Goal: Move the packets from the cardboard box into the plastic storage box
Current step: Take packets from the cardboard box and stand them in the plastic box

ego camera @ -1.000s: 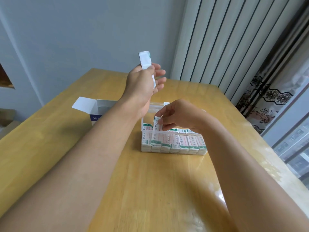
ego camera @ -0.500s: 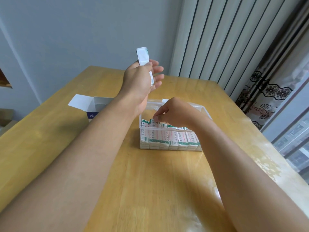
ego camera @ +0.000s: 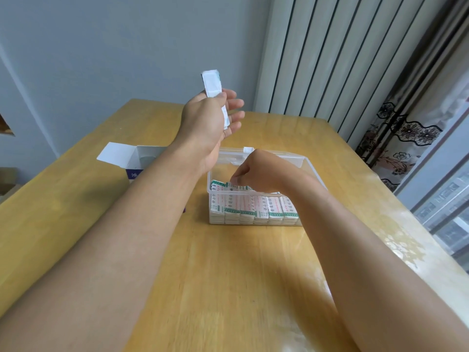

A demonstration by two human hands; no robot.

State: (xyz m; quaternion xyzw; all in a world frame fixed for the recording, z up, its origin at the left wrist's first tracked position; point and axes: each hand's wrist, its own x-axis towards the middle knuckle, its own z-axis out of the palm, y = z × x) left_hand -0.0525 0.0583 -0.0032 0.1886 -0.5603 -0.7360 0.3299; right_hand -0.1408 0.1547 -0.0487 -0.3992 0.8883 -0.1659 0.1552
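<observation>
A: Surface: wooden table (ego camera: 228, 262), bare at the near end; grey wall and striped curtain (ego camera: 330, 59) behind.

B: Cardboard box (ego camera: 137, 161)?

A: Open at far left, contents hidden behind the left forearm.

B: Hands?

A: Left hand (ego camera: 205, 123) raised above the table, pinching a thin stack of packets (ego camera: 214, 90) upright. Right hand (ego camera: 258, 174) curled inside the plastic storage box (ego camera: 302, 161), fingertips together on a packet atop the filed rows (ego camera: 253, 207); far rows hidden.
</observation>
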